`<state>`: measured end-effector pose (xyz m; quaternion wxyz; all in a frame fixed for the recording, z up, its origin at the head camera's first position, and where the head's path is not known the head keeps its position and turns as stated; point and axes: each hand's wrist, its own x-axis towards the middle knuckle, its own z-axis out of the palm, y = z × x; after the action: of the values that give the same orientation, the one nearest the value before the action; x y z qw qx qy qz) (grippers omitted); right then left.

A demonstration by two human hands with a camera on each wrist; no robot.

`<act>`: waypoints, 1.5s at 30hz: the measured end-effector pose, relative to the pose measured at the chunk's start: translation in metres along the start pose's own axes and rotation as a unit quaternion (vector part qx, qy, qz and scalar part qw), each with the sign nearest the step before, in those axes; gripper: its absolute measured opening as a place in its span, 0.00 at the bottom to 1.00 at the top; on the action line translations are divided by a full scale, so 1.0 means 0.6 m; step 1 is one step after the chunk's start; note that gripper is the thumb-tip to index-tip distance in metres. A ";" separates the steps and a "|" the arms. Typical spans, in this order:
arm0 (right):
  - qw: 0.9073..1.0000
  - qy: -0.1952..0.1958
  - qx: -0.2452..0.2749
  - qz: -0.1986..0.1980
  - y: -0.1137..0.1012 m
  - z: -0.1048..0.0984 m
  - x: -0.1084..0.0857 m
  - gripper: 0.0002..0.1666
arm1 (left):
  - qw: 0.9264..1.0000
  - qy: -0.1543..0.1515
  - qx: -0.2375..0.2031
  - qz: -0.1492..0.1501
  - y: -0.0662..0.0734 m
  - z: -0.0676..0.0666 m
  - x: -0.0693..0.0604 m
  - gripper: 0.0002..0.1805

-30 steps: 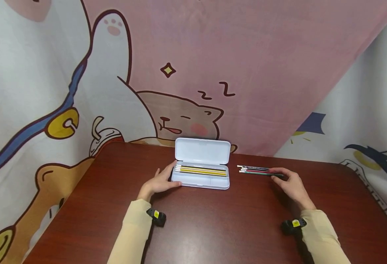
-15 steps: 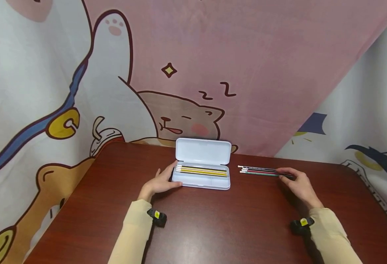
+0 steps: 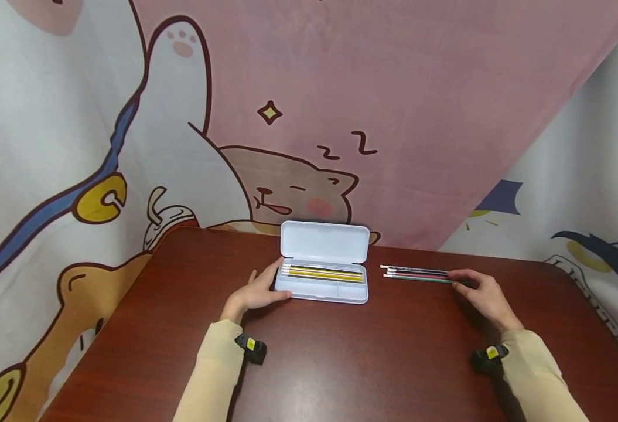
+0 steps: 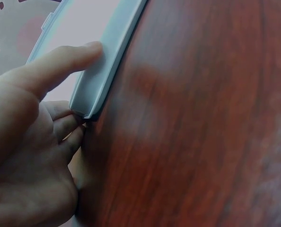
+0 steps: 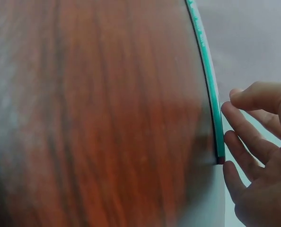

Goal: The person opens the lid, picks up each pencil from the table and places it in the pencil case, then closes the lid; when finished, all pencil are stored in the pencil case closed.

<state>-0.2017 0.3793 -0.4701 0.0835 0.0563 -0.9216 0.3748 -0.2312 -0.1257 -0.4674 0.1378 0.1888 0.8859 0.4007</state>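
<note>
The left hand [image 3: 256, 291] gripped the pencil case [image 3: 309, 288] just to its right, seemingly to steady it; the right hand [image 3: 485, 293], fingers relaxed, sat at the pencils [image 3: 418, 274] stretching leftward, perhaps to align them.

Lit softly and fairly evenly in the head view, with a pale sheen on the surface [image 3: 340, 346] near the bottom edge and darker shadows beside the sleeves [image 3: 543, 375]. Looks softer in the left wrist view, washed out inside the white case [image 4: 113, 42] and streaked with reflections. Turns hazy in the right wrist view, blurred leftward, shadowed near the fingers [image 5: 247, 130].
</note>
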 end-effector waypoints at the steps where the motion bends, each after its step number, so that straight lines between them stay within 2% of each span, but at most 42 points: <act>1: 1.000 -0.004 -0.007 0.003 0.001 -0.001 -0.001 0.15 | 1.000 0.000 0.000 0.000 0.000 0.001 -0.001 0.49; 7: 0.999 -0.037 -0.032 0.023 -0.004 -0.005 -0.005 0.16 | 1.000 -0.001 0.001 -0.004 0.001 0.000 -0.002 0.50; 12: 0.997 -0.059 -0.046 0.020 -0.009 -0.003 -0.010 0.15 | 1.000 -0.001 -0.001 -0.007 -0.003 0.001 0.000 0.50; 26: 0.996 -0.028 -0.078 -0.018 -0.004 0.003 -0.021 0.09 | 1.000 0.000 -0.004 -0.003 -0.003 0.001 0.001 0.50; 37: 0.998 -0.017 -0.059 -0.029 -0.007 0.006 -0.030 0.07 | 1.000 -0.002 -0.007 -0.001 -0.001 0.001 0.000 0.50; 45: 0.998 -0.030 -0.046 -0.021 -0.011 0.008 -0.034 0.08 | 1.000 -0.004 -0.005 -0.004 -0.001 0.000 0.000 0.51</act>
<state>-0.1813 0.3721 -0.4727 0.0665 0.0826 -0.9387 0.3280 -0.2311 -0.1261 -0.4678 0.1442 0.1859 0.8839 0.4042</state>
